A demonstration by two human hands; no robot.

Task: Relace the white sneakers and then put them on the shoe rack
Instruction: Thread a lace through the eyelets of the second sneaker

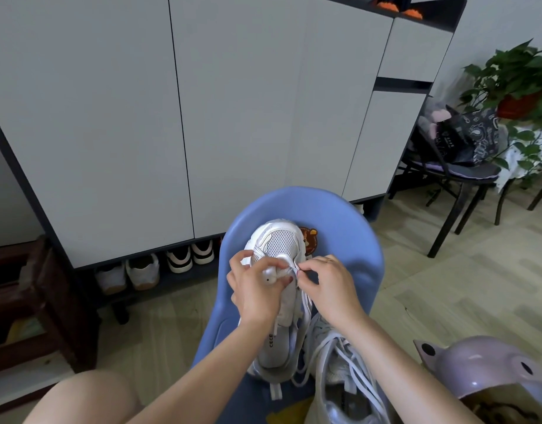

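Pinching the lace (289, 271) from both sides, the left hand (257, 289) and right hand (331, 286) meet mid-frame over the sneaker (279, 301), whose toe points up the frame.

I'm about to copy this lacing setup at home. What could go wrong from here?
The sneaker lies on a curved blue chair; tugging may slide it. Both hands pinch the lace near the toe, so an eyelet could be skipped. The second sneaker's loose laces may tangle.

Soft, even indoor daylight, dim at left; faint shadows under pale grey cabinet doors (110, 117); wide-angle bending at edges; mostly sharp.
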